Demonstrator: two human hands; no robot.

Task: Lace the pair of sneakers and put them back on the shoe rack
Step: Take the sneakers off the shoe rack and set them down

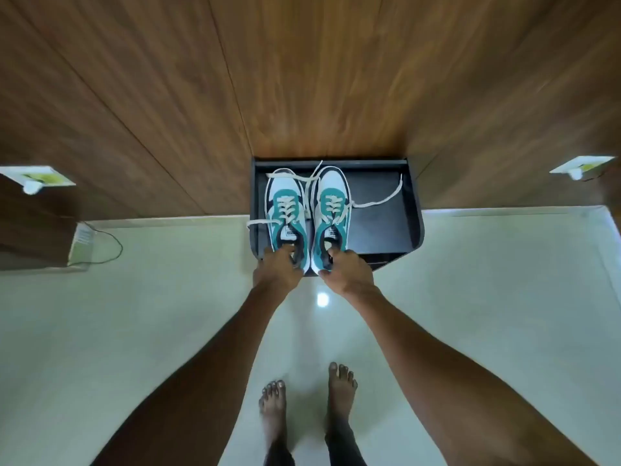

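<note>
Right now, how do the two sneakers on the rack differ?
The left sneaker trails a lace off the rack's left edge; the right sneaker trails one across the bare shelf. Left hand grips one heel, right hand the other. Both are teal and white, untied.

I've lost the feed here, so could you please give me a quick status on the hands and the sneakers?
Left hand gripping left sneaker at heel; right hand gripping right sneaker. Both on the black shoe rack. Lace ends loose, untied. Nothing blocking.

Both arms outstretched, left hand [280,264] and right hand [347,269] curled shut
</note>
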